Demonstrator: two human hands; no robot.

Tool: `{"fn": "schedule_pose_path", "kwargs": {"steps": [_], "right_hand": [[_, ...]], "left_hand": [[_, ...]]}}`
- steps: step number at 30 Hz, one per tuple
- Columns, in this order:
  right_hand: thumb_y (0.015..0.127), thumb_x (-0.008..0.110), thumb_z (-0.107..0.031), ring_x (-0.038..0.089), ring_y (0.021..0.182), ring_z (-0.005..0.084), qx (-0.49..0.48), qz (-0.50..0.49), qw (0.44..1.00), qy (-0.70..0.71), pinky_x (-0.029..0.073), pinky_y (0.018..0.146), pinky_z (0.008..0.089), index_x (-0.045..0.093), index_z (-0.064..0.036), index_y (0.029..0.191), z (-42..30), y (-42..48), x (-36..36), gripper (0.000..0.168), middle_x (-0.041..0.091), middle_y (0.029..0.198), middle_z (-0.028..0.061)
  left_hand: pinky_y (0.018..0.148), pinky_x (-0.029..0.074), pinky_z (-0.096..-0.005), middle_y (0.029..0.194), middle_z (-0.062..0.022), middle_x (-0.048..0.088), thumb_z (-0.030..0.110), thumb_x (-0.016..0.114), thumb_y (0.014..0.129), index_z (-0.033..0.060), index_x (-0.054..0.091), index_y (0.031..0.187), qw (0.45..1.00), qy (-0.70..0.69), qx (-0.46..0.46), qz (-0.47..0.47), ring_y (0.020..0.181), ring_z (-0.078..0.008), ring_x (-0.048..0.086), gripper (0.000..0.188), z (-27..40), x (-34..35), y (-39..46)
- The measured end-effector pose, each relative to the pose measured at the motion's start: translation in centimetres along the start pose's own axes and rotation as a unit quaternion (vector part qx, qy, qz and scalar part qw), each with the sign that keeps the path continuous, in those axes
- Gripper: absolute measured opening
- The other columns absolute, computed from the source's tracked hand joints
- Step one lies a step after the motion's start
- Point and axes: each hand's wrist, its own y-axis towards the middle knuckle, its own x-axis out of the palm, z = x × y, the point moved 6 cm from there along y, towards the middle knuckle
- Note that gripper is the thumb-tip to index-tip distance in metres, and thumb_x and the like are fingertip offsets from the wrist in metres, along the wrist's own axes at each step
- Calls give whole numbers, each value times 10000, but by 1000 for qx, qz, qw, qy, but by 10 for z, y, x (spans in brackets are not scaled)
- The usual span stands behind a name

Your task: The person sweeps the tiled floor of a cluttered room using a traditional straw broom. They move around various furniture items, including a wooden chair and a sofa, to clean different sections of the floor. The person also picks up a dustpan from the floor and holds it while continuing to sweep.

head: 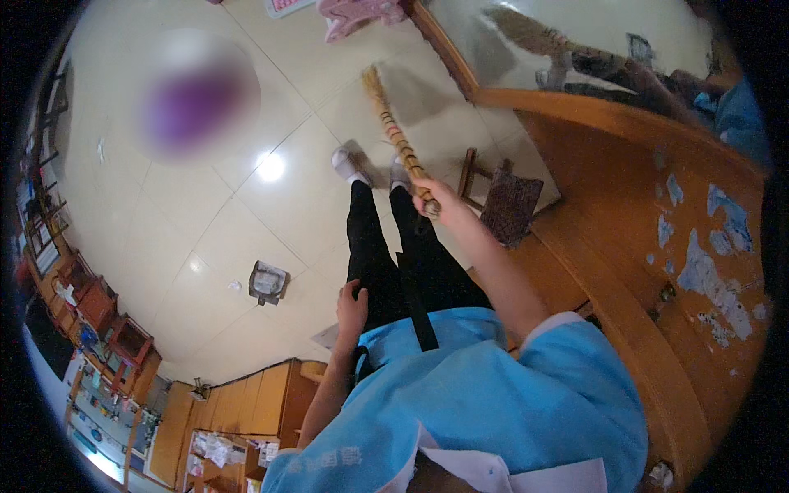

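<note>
My right hand (436, 200) is closed around the bound handle of a straw whisk broom (397, 138). The broom points away from me, its bristles over or on the tiled floor (246, 203) ahead of my feet; whether they touch it, I cannot tell. My left hand (352, 311) hangs beside my left thigh, its fingers loosely curled and apart, holding nothing. On the floor to the left of that hand lies a dark dustpan (268, 282) with pale matter in it, and a small white scrap (234, 286) rests beside it.
A small stool with a dark woven cover (511, 200) stands by my right leg. At the right is a wooden cabinet (616, 185) with peeled patches; a wood-framed mirror (474, 92) is above it. A pink object (357, 15) lies ahead. Wooden chairs (129, 342) line the far left.
</note>
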Motion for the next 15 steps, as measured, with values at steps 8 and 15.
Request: {"fn": "schedule_pose_path", "kwargs": {"steps": [8, 15], "right_hand": [[747, 516, -142, 479, 443, 160, -106, 194, 953, -208, 414, 376, 304, 416, -67, 833, -163, 98, -20, 152, 462, 596, 78], [729, 495, -84, 469, 428, 174, -119, 122, 886, -432, 387, 344, 321, 418, -54, 909, -64, 141, 27, 198, 456, 627, 88]], "left_hand": [[807, 371, -394, 1013, -142, 486, 175, 499, 725, 72, 491, 1006, 998, 6, -38, 49, 946, -321, 453, 299, -25, 16, -12], [795, 372, -402, 1038, -115, 470, 179, 507, 711, 97, 486, 1006, 995, 15, -85, 50, 944, -313, 449, 307, -52, 18, -18]]}}
